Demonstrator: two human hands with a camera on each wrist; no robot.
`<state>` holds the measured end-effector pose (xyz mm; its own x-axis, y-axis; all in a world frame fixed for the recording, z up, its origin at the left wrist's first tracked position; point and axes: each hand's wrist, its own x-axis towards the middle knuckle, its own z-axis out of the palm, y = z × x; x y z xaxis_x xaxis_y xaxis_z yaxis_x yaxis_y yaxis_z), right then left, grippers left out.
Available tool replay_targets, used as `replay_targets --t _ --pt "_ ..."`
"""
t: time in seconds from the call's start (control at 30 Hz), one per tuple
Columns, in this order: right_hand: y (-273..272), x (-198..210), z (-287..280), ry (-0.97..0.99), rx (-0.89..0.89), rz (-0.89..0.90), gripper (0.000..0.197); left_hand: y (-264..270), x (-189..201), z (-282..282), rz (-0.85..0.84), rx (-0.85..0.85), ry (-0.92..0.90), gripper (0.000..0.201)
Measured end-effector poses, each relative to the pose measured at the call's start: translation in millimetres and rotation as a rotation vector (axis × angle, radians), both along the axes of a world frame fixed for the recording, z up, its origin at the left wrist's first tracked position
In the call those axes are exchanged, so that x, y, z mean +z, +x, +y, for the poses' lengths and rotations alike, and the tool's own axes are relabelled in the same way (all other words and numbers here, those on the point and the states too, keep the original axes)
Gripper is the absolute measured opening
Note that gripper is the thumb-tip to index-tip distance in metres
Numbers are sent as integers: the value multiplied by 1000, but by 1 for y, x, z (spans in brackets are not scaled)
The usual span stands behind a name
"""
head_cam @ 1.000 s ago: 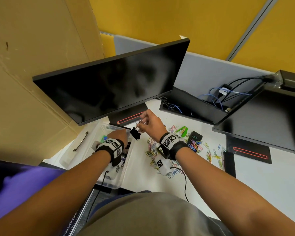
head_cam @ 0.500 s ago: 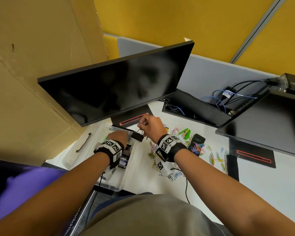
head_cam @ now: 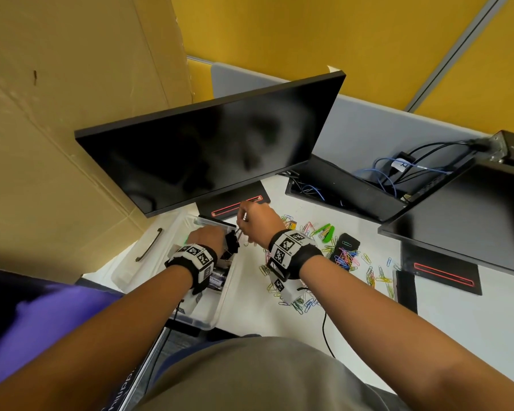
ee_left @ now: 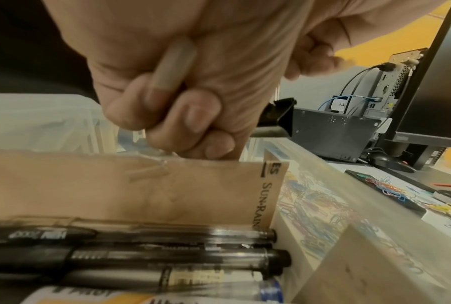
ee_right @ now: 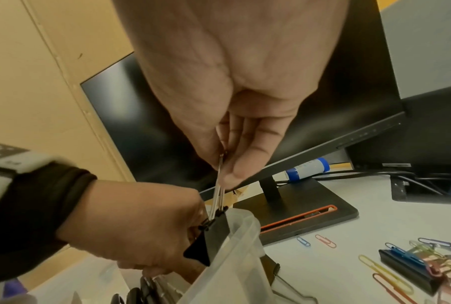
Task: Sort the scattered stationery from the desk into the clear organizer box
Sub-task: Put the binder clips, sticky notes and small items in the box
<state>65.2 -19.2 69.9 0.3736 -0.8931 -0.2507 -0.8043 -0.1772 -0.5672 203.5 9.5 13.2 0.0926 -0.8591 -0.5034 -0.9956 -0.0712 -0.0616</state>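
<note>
the job looks partly done, by my reading. inside the clear plastic organizer box (head_cam: 214, 310), which sits at the table's (head_cam: 472, 321) near left edge, several black and clear-barrelled pens (ee_left: 141, 255) already lie side by side in one compartment, against a tan cardboard divider (ee_left: 115, 189).

the step in hand is a large black metal binder clip (ee_right: 208, 240), held right at the box's far right rim, at about twelve o'clock from the left wrist in the head view. the right hand (head_cam: 257, 222) holds its silver wire handles from above, fingers (ee_right: 245, 156) pressed together and pinching the wires. the left hand (head_cam: 209, 237) sits low over the box with its fingers (ee_left: 167, 107) curled tight, gripping the clip's black body, which pokes out past the knuckles. i take it the clip is about to go in, though which compartment is meant i cannot tell.

much is left. a wide scatter of multicoloured wire paper clips (head_cam: 346, 258) spreads over the table at three o'clock from the right hand, some heaped on a small black rectangular holder (head_cam: 347, 243). a bright green clip-like item (head_cam: 327, 232) and a small yellow piece lie further back, near the black monitor's base (head_cam: 235, 204), and another binder clip (ee_right: 276, 271) rests just outside the box wall.
</note>
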Motion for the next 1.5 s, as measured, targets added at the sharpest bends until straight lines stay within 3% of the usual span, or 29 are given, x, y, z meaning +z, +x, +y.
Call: replay_targets --t 0.3,0.5,0.7,1.07,1.5 --pt "-3 8 4 -22 -42 -8 10 -3 0 -3 15 26 4 19" --pt "4 10 1 139 -21 -22 10 15 11 -13 96 94 -61 18" --pt "29 8 1 36 84 136 7 37 22 -21 192 172 -132 19" --pt "54 4 7 -52 262 429 25 47 23 -10 318 206 -319 17" --pt "74 -13 13 -113 535 770 17 62 6 -15 441 258 -264 20"
